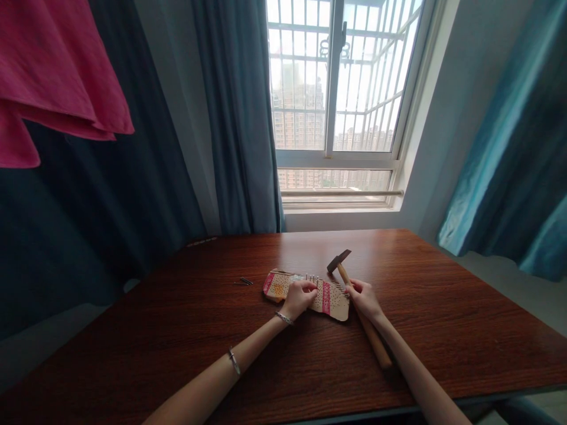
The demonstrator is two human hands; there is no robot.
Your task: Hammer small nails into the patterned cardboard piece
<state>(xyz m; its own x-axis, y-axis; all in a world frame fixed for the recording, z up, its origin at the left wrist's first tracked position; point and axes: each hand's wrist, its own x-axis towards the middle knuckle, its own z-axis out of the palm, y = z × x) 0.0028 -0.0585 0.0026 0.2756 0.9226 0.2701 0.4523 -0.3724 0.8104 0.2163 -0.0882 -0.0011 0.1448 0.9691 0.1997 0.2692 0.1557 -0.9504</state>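
Observation:
My right hand (pixel 364 297) is wrapped round the wooden handle of a hammer (pixel 374 339), close below its dark metal head. The head is raised a little above the table, to the right of a flat, irregular board (pixel 336 304). Many small holes and pink bands mark the board's pale face. Over its middle, my left hand (pixel 300 297) is closed in a pinch on a thin nail (pixel 316 282). Several nails (pixel 309 277) stand upright in a row just behind those fingertips. My left palm hides part of the board.
A few loose dark nails (pixel 244 281) lie on the brown wooden table (pixel 212 342), left of the board. Behind the table are a barred window (pixel 332 118) and blue curtains (pixel 243 118). A pink cloth (pixel 62 71) hangs at the upper left.

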